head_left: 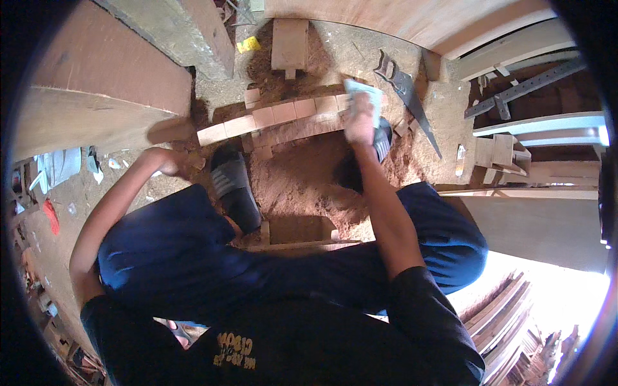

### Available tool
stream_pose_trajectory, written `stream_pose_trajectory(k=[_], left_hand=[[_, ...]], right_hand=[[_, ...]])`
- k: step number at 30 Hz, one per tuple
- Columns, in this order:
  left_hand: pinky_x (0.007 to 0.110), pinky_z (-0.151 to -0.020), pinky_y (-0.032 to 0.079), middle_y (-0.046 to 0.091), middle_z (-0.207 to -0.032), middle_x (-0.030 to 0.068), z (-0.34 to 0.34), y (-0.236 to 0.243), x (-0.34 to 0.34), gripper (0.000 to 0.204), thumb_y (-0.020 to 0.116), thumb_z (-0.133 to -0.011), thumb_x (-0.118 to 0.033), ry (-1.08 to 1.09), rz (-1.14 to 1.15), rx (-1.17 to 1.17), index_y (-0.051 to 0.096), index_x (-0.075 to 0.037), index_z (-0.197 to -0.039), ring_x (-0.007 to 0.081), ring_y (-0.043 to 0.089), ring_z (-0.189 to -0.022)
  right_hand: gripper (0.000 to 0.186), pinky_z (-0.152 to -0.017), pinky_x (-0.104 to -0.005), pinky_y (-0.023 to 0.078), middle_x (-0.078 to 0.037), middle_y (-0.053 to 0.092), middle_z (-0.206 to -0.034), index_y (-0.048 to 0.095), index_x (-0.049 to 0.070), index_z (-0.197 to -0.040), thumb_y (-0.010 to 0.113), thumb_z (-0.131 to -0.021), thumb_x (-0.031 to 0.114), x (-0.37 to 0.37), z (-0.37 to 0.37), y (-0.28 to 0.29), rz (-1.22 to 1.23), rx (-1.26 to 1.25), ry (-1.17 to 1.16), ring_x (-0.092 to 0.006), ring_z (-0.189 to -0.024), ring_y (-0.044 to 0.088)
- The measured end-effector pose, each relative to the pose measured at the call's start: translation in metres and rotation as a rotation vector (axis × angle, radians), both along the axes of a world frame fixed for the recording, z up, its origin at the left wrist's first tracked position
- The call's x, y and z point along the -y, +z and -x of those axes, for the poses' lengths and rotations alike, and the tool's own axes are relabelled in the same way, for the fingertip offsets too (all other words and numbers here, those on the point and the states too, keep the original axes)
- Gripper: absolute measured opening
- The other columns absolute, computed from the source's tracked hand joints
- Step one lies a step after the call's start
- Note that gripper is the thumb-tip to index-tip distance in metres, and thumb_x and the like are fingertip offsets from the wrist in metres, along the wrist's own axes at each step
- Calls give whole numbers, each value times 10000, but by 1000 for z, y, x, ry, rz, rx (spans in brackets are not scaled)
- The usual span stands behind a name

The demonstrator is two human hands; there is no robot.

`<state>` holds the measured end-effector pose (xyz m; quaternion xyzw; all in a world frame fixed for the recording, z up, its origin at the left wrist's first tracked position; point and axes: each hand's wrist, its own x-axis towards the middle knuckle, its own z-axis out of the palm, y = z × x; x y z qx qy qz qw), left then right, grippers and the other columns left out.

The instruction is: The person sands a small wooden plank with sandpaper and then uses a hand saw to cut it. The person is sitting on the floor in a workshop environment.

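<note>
My right hand (359, 121) presses a pale sheet of sandpaper (364, 95) onto the right end of a curved wooden piece (277, 119) built of several joined blocks, lying on the sawdust-covered floor. My left hand (168, 161) rests on the floor near the left end of that curved piece, fingers partly hidden; it seems to steady the wood. My feet in dark striped slides (233, 186) stand just below the piece, and my knees in blue trousers frame the view.
A handsaw (407, 96) lies on the floor right of the workpiece. A small wooden block (290, 44) sits above it, with a yellow scrap (248, 44) beside. Large boards (96, 96) stand left, planks and a metal square (524, 87) right. A low wooden stool (299, 231) is under me.
</note>
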<state>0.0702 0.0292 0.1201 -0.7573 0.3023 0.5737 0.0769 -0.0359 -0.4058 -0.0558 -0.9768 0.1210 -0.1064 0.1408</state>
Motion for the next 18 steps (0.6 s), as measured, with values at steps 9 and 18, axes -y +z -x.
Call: stream_pose_trajectory(k=[9, 18], left_hand=[[416, -773, 502, 623, -966, 122, 107, 189, 75, 331, 586, -867, -200, -36, 969, 264, 590, -56, -1165, 321, 613, -860], [298, -584, 487, 653, -810, 40, 181, 215, 95, 276, 625, -854, -209, 344, 1665, 177, 636, -82, -1099, 171, 621, -695]], right_hand=[[547, -1120, -472, 243, -244, 402, -1391, 440, -2, -1331, 560, -831, 183, 3, -6, 10, -96, 70, -183, -393, -1338, 315], [531, -1067, -442, 334, -243, 455, -1361, 451, -19, -1328, 538, -854, 202, 33, -4, 9, -147, 48, -272, -403, -1250, 435]])
